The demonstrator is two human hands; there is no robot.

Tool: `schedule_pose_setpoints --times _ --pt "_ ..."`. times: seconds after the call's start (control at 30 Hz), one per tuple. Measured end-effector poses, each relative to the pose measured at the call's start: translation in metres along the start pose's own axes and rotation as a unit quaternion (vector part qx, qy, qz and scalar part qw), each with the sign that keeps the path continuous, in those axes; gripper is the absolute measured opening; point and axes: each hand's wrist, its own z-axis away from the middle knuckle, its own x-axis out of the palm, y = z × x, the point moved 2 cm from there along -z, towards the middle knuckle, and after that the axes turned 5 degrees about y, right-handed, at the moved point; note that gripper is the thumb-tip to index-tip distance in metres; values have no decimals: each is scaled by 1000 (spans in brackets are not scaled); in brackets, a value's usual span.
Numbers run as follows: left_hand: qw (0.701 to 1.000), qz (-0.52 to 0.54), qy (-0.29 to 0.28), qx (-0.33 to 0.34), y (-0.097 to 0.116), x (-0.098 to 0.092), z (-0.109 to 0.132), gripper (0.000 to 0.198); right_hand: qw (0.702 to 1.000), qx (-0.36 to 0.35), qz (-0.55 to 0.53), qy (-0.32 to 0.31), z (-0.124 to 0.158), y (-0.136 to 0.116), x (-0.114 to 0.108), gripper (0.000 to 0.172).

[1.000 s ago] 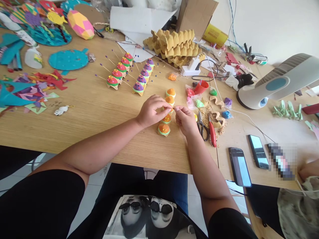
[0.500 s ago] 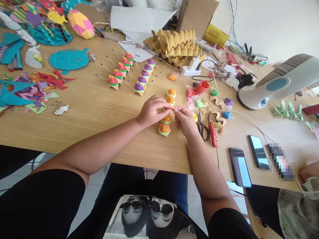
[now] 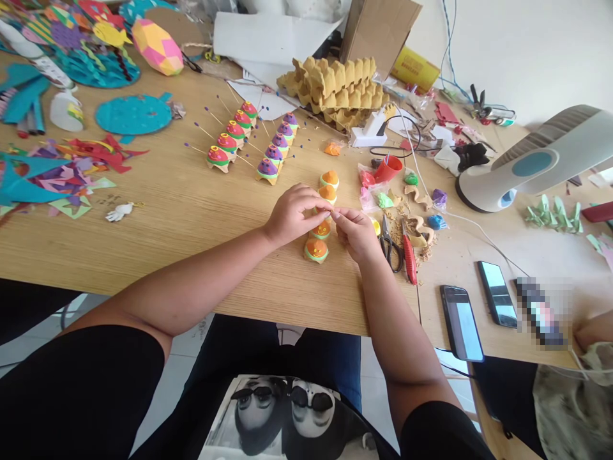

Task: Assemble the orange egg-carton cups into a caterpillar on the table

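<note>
Over the middle of a strip of egg-carton cups covered in orange and green clay (image 3: pixel 317 249), my left hand (image 3: pixel 297 214) and my right hand (image 3: pixel 357 231) meet at the fingertips. Both are pinched closed, and whatever lies between them is too small to make out. The strip's near cups carry little yellow smiling faces; its middle is partly hidden by my fingers. Farther left stand a red and green clay strip (image 3: pixel 226 141) and a purple one (image 3: pixel 273 153), with thin sticks poking out of their sides.
Right of my hands lie black scissors (image 3: pixel 391 246), a red-handled cutter (image 3: pixel 410 259), a red cup (image 3: pixel 388 168) and clay bits. Egg cartons (image 3: pixel 335 89) are stacked behind. A white fan-like device (image 3: pixel 531 160) and phones (image 3: pixel 462 322) are at right; paper scraps (image 3: pixel 57 172) at left. Another person's arm (image 3: pixel 594 329) shows at right.
My hands stay pinched together over the orange strip, with only a slight shift of the fingers. The whole view has moved very slightly.
</note>
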Motion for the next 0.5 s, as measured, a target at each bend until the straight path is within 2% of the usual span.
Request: schedule_pose_setpoints --times 0.3,0.5 --pt "999 -9 23 29 -1 -1 1 11 1000 3 -7 -10 0 -1 0 38" --pt "998 -29 6 51 -1 0 1 10 999 2 -28 -20 -1 1 -1 35"
